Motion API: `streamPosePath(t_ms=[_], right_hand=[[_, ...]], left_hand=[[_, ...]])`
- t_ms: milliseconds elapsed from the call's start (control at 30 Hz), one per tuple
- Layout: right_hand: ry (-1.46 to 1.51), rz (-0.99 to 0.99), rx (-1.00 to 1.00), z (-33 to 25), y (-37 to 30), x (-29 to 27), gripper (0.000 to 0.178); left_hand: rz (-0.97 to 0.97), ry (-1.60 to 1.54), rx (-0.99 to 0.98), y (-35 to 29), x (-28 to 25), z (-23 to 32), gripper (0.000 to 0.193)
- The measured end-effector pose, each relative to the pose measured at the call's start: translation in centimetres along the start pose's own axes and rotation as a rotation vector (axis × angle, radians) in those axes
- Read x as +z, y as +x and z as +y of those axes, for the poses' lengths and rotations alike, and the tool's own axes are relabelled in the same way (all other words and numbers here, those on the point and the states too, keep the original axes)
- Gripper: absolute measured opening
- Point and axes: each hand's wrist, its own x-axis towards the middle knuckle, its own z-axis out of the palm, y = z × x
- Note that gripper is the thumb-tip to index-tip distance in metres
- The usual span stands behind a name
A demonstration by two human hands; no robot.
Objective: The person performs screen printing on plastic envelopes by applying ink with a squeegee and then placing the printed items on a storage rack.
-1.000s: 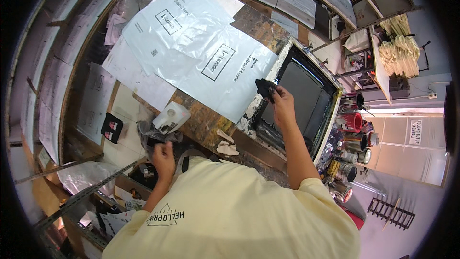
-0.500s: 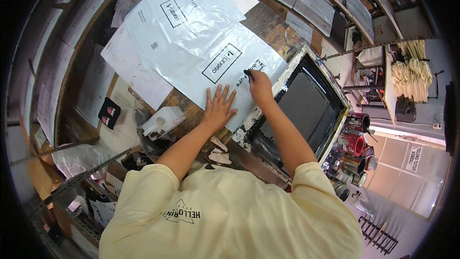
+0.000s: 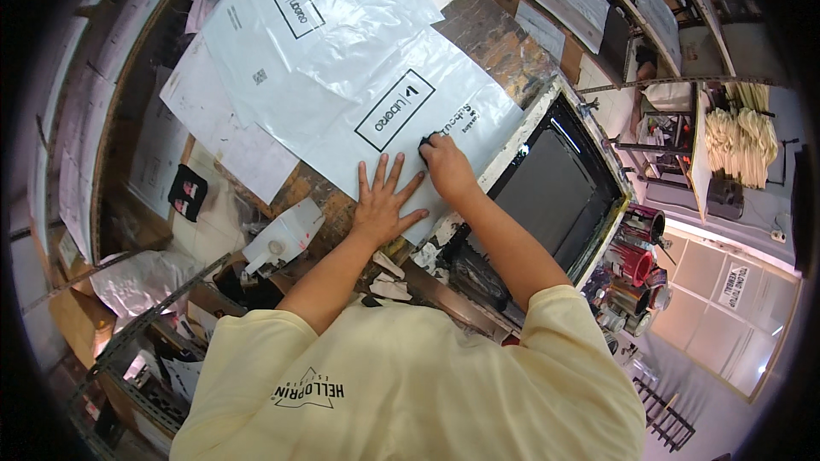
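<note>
A white plastic bag [image 3: 465,90] with a black printed frame and lettering lies flat on the worktable, overlapping a second printed plastic bag [image 3: 342,43] farther left. My left hand [image 3: 381,207] presses flat on the nearer bag with its fingers spread, just below the printed frame. Beside it, my right hand [image 3: 450,172] pinches a small, dark, cloth-like wad [image 3: 425,143] against the bag at the lettering. My fingers cover part of both the wad and the print.
A screen-printing frame [image 3: 559,196] with dark ink around its mesh stands close by my right forearm. Several ink cans [image 3: 636,265] sit beyond it. A white plastic container [image 3: 286,235] is left of my left forearm, near a black printed cloth item [image 3: 187,192]. Shelves surround the stained table [image 3: 491,34].
My right hand has slid left along the lettering with the dark wad, closer to my left hand. The left hand stays flat on the bag. The whole view has shifted slightly.
</note>
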Motion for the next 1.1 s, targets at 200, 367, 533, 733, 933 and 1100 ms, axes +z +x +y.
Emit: streamPosePath(t_ms=[200, 367, 533, 733, 933, 1100], right_hand=[[-0.06, 0.286, 0.137, 7.7, 5.1, -1.6, 0.017], [-0.026, 0.228, 0.146, 7.8, 5.1, -2.4, 0.019], [0.12, 0.101, 0.011, 1.1, 0.8, 0.4, 0.013], [0.036, 0.282, 0.108, 5.9, 3.2, -0.5, 0.022], [0.064, 0.249, 0.12, 7.6, 5.0, -2.7, 0.012], [0.193, -0.021, -0.102, 0.9, -0.2, 0.4, 0.014]], left_hand=[[0.014, 0.002, 0.015, 0.1, 0.0, -0.1, 0.076], [0.004, 0.013, 0.013, 0.1, 0.0, -0.2, 0.077], [-0.031, 0.016, -0.014, 0.3, 0.0, -0.1, 0.078], [-0.12, 0.042, -0.025, 0.4, -0.5, 0.0, 0.077], [-0.144, 0.039, -0.022, 0.4, -0.6, 0.0, 0.078], [-0.151, 0.05, -0.035, 0.4, -0.5, 0.0, 0.078]])
